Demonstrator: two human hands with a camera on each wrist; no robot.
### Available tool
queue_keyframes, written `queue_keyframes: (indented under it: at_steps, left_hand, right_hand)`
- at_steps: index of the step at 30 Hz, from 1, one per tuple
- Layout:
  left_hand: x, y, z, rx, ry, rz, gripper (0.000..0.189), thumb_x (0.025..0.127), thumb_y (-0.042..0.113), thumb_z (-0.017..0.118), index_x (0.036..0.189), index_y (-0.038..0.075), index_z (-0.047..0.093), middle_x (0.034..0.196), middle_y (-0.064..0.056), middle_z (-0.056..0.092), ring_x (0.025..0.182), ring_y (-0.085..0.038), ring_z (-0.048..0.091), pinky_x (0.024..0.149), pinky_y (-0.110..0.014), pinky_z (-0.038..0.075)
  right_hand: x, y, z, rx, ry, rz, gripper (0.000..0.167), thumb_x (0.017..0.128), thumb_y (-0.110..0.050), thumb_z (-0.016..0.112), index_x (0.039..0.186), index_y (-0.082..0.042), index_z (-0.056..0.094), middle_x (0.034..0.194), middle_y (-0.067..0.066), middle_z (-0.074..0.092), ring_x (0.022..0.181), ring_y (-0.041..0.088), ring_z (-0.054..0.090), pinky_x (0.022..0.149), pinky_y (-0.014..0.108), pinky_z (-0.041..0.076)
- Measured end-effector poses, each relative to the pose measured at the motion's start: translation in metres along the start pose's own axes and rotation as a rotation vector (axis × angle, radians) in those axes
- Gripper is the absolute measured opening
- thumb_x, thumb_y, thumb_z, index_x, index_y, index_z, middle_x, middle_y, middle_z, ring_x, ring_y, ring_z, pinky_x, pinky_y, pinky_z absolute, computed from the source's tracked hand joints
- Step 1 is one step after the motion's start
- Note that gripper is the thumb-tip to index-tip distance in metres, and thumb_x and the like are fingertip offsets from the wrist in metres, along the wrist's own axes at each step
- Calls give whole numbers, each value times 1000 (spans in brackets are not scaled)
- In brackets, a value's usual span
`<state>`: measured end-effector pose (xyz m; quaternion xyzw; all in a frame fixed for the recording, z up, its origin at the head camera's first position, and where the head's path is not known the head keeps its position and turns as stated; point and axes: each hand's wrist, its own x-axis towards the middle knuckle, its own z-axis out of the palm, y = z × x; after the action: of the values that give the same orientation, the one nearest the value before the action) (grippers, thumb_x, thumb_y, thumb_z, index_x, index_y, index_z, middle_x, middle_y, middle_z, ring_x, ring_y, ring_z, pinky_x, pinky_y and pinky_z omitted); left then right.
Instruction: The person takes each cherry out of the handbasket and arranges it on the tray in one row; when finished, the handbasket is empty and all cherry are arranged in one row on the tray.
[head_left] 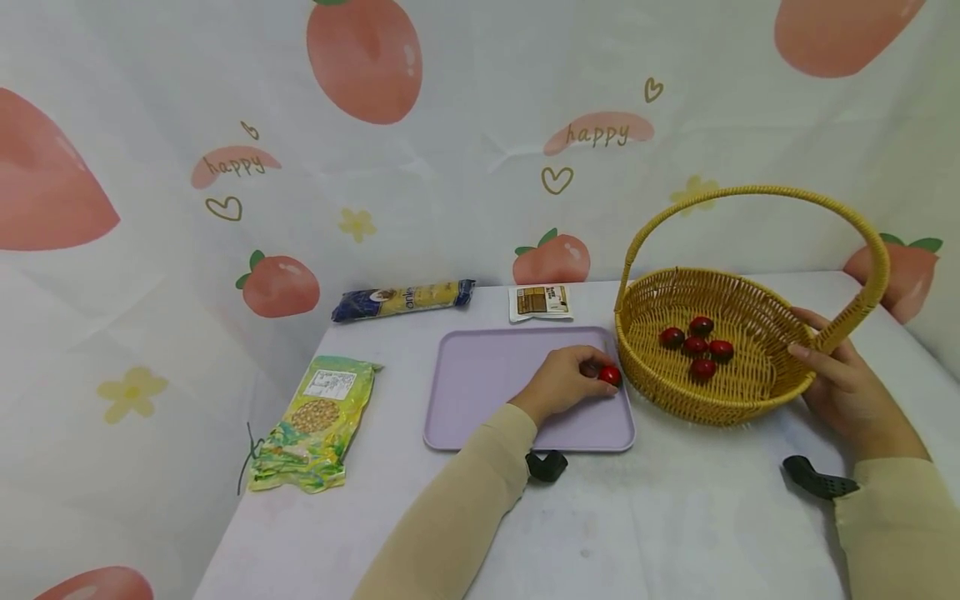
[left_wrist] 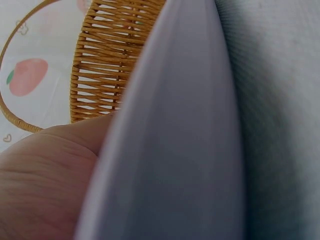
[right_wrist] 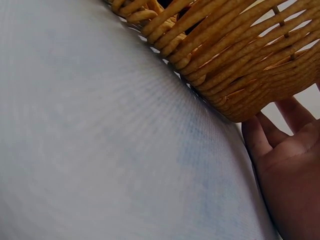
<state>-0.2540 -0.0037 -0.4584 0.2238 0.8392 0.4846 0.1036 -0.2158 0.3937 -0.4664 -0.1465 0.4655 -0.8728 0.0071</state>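
At the right end of a lilac tray (head_left: pixel 480 379), my left hand (head_left: pixel 566 382) pinches a small glossy red fruit (head_left: pixel 610 376) between thumb and fingers. Its exact kind is unclear. A darker patch under the fingers is partly hidden. To the right stands a yellow woven basket (head_left: pixel 667 396) with a tall arched handle. Several similar dark red fruits (head_left: pixel 696 347) lie together on its bottom. My right hand (head_left: pixel 843 392) grips the basket's right side near the handle's foot, thumb over the rim. In the right wrist view, fingers (right_wrist: pixel 257 137) touch the wicker wall from outside.
A green-yellow bag (head_left: pixel 318 417) lies left of the tray. Behind it are a long blue and yellow packet (head_left: pixel 403 300) and a small white-brown sachet (head_left: pixel 540 302). A printed cloth hangs at the table's back. Black straps (head_left: pixel 547 467) show by both wrists.
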Motion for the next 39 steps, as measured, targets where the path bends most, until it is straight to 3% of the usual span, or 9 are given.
queue_keyframes:
  at_steps: [5, 18, 23, 29, 35, 39]
  left_hand:
    - [1, -1, 2, 2, -4, 2, 34, 88, 14, 95, 119, 15, 81, 95, 15, 71, 89, -2, 63, 82, -21, 49]
    - [3, -3, 2, -38, 20, -10, 33, 91, 16, 93, 121, 15, 80, 97, 15, 71, 89, -4, 64, 81, -23, 51]
    - [2, -2, 3, -136, 94, -64, 27, 100, 38, 83, 117, 17, 80, 97, 11, 73, 89, -6, 66, 78, -26, 53]
    - [2, 6, 1, -364, 183, -102, 53, 111, 57, 58, 121, 9, 79, 103, 3, 77, 90, -16, 70, 73, -33, 55]
    - [0, 24, -5, -473, 256, -22, 57, 115, 53, 51, 128, 3, 75, 109, -1, 77, 91, -18, 72, 75, -38, 58]
    - [-1, 40, -6, -545, 231, 57, 53, 118, 46, 47, 128, 1, 73, 112, -6, 77, 92, -22, 71, 73, -33, 57]
  right_hand:
    - [-2, -1, -2, 38, -14, 5, 55, 109, 14, 38, 156, -9, 55, 149, 5, 63, 129, 17, 64, 101, 29, 54]
    - [-2, -1, -2, 4, -6, 8, 55, 109, 14, 39, 157, -10, 53, 150, 5, 61, 130, 17, 63, 101, 29, 54]
    - [-1, -2, -2, -8, -18, -1, 55, 110, 13, 38, 157, -9, 52, 150, 6, 61, 130, 18, 64, 101, 29, 54]
    - [-1, -2, -3, -15, -17, 6, 55, 110, 12, 38, 159, -11, 51, 151, 5, 60, 131, 17, 63, 102, 28, 53]
    - [-1, -2, -1, -20, -7, 13, 55, 110, 11, 39, 159, -12, 51, 152, 4, 59, 130, 17, 63, 102, 28, 53]
    - [-1, -1, 0, -22, -10, 6, 55, 110, 12, 38, 159, -11, 51, 152, 4, 58, 130, 17, 63, 102, 28, 53]
